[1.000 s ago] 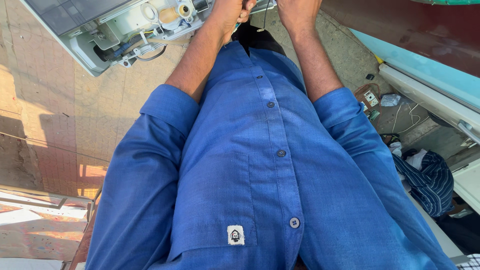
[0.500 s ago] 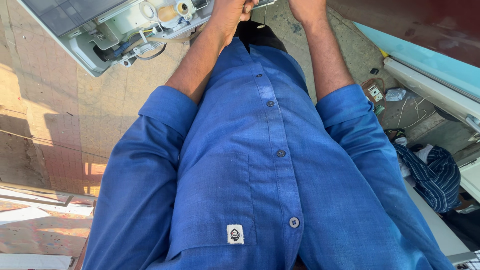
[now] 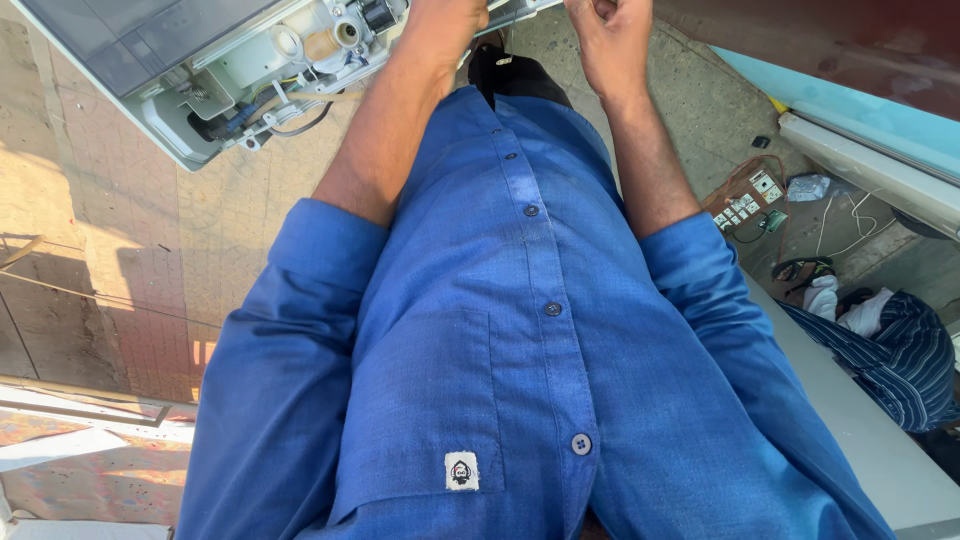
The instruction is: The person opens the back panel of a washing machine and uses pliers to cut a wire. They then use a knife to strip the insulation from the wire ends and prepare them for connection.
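A white appliance (image 3: 215,75) lies opened at the top left, with hoses, wires and round plastic fittings showing. My left hand (image 3: 445,25) reaches out from a rolled blue sleeve and lies on the appliance's near edge, with its fingers cut off by the frame top. My right hand (image 3: 607,38) is curled into a fist beside it, at the end of a thin grey strip (image 3: 522,10) of the appliance that runs between both hands. My blue buttoned shirt (image 3: 520,330) fills the middle of the view.
Paved brick ground (image 3: 110,250) lies to the left. On the right are a power strip with cables (image 3: 745,200), a long white and pale blue casing (image 3: 860,150), a striped cloth (image 3: 900,350) and a grey slab edge (image 3: 870,440).
Both hands have come a little lower into view. My right fist now shows fully. The appliance sits slightly further down in the picture.
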